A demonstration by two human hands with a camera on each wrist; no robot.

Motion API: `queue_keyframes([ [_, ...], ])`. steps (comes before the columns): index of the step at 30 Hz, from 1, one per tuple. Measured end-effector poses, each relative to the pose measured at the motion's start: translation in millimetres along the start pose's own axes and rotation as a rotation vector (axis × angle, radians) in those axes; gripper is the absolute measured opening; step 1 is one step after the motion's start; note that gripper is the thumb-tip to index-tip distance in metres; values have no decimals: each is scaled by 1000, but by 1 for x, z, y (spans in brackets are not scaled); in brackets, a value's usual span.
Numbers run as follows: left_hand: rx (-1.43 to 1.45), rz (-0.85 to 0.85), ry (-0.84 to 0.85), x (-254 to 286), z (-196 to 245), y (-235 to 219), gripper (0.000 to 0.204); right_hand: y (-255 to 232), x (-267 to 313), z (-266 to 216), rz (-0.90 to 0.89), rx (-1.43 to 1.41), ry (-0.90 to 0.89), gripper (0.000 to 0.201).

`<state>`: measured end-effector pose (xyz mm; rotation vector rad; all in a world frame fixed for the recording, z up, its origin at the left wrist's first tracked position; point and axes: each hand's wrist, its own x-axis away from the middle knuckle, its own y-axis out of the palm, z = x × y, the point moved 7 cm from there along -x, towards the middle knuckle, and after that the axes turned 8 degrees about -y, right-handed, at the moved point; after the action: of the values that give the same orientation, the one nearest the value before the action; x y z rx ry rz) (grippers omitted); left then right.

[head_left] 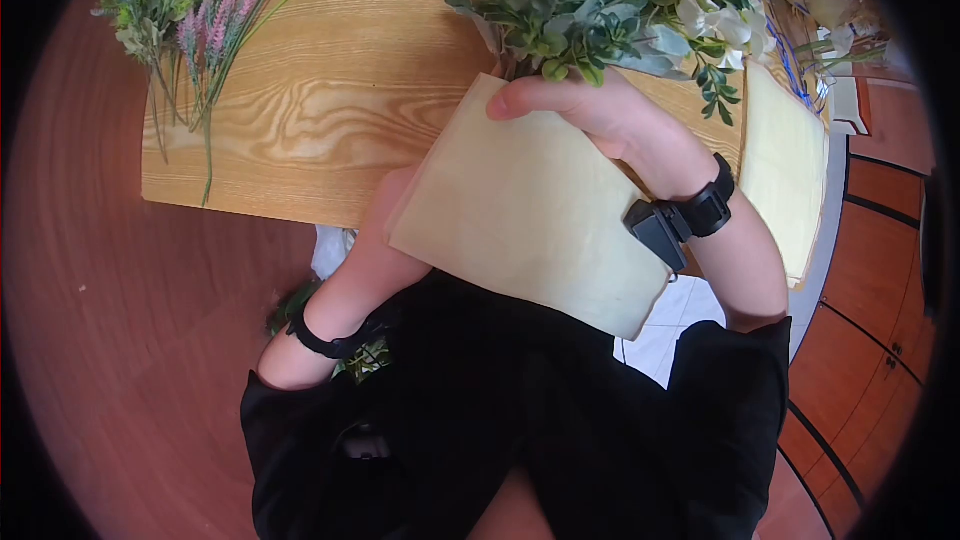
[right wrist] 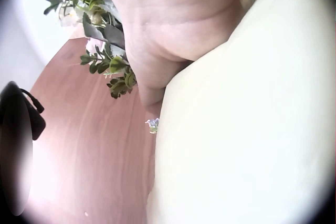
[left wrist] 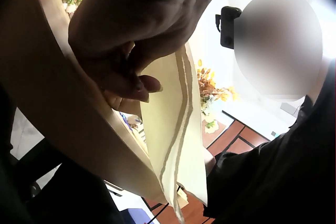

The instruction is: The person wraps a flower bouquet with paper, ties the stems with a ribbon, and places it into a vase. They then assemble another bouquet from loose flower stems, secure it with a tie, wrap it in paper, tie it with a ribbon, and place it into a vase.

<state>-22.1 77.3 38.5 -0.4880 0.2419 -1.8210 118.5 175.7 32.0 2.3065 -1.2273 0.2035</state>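
Observation:
My right hand (head_left: 585, 110) grips a bouquet (head_left: 590, 15) of white flowers and green leaves at its base, a digit lying over the top edge of a cream sheet of wrapping paper (head_left: 530, 210). The sheet hangs tilted from there toward my lap. In the right wrist view the paper (right wrist: 247, 129) runs close beside that hand (right wrist: 178, 19). My left hand is hidden behind the sheet in the head view. The left wrist view shows my left hand (left wrist: 136, 40) with curled fingers, their tips at the layered paper (left wrist: 173, 113).
Loose pink and blue flower stems (head_left: 210, 30) lie on the wooden table (head_left: 310, 130) at the left. More cream sheets (head_left: 785, 170) are stacked at the right edge. Brown cabinets (head_left: 880, 270) stand beyond. Leafy greenery (head_left: 370, 360) shows below the table by my left forearm.

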Motion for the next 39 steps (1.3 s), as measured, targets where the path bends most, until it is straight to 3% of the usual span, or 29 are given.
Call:
queue_keyframes([
  [6, 32, 33, 10, 0, -3, 0, 31, -6, -3, 8, -3, 5, 30, 36],
  [9, 86, 43, -2, 0, -6, -5, 30, -6, -2, 8, -6, 42, -43, 27],
  [11, 209, -66, -172, 0, -12, -8, 31, -3, -2, 6, -22, 6, -96, 26],
  [18, 291, -192, -297, 3, -11, -14, 34, 0, 2, 1, 3, 49, -99, 25],
  [20, 652, -220, -440, 9, -12, -13, 34, -1, -2, 6, -51, 32, -157, 28],
  [21, 650, -217, -439, 7, -12, -16, 34, -1, -2, 7, -54, 32, -159, 28],
  [24, 540, 67, -277, -4, -1, -54, 32, -5, -1, 3, -32, 170, -251, 32],
  [25, 539, 70, -277, -3, 7, -56, 32, -6, -2, 2, -22, 227, -282, 33],
  [27, -148, 408, 67, 9, 53, -74, 30, -3, -1, -1, -22, 285, -313, 34],
  [28, -406, 413, 132, 12, 75, -64, 33, 0, 2, -7, -20, 354, -335, 35],
  [31, -648, 357, 170, 11, 83, -26, 40, 8, 3, -11, -11, 426, -328, 30],
  [33, -618, 360, 117, 5, 67, -8, 41, 7, 2, -9, 3, 428, -300, 26],
  [35, -586, 353, 67, -1, 54, 4, 42, 5, 2, -2, -2, 237, -270, 27],
  [39, -476, 330, -6, -6, 44, 7, 36, 5, 7, -5, 0, 256, -268, 29],
])
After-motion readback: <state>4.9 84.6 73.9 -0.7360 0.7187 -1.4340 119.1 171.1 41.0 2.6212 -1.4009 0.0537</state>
